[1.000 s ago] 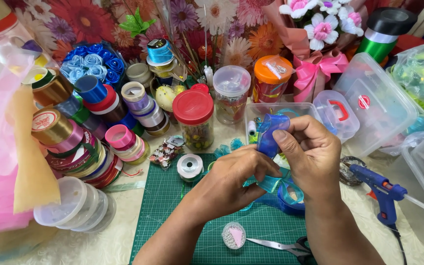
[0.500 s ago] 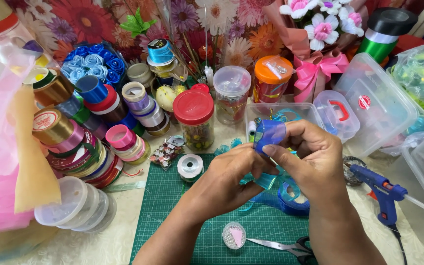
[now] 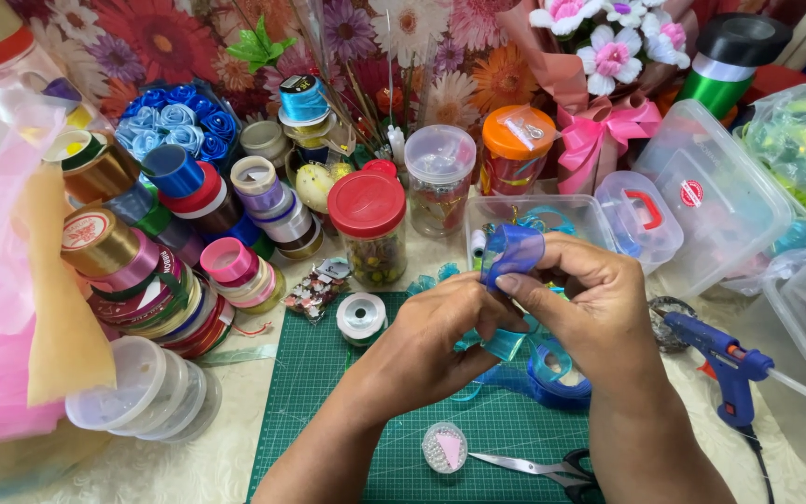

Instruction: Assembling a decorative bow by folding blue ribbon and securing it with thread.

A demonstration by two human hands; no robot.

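Observation:
My left hand (image 3: 436,341) and my right hand (image 3: 585,303) meet above a green cutting mat (image 3: 328,411). Both pinch a folded piece of sheer blue ribbon (image 3: 512,252), which stands up between the fingertips. More of the blue ribbon trails down under my hands to a blue ribbon roll (image 3: 557,373) lying on the mat. A pair of scissors (image 3: 538,467) and a small round dish of beads (image 3: 444,446) lie on the mat near my forearms.
Several ribbon spools (image 3: 170,280) are stacked at the left. A red-lidded jar (image 3: 368,229), a clear jar (image 3: 439,177) and an orange-lidded jar (image 3: 517,149) stand behind. Clear plastic boxes (image 3: 711,201) and a blue glue gun (image 3: 725,364) lie at the right.
Both hands have shifted slightly left and down with the ribbon, and the fingers have folded the blue piece tighter between them.

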